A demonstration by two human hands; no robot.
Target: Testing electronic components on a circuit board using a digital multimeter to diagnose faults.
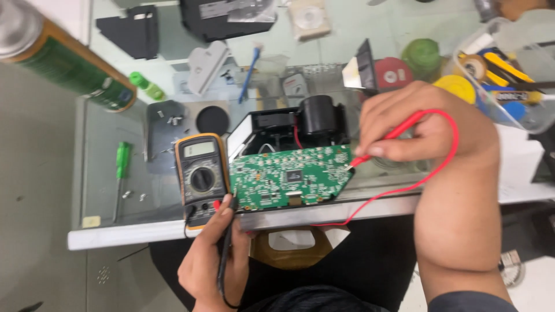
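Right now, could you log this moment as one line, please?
left hand: black probe | right hand: red probe on circuit board | multimeter beside

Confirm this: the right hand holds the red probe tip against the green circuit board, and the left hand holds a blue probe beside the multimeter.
One detail is off. In the head view, the left hand holds a black probe, not blue, beside the multimeter. The rest stands.

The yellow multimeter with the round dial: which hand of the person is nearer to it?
Left. The left hand holds a black probe at the lower edge of the yellow multimeter. The right hand holds a red probe beyond the green circuit board.
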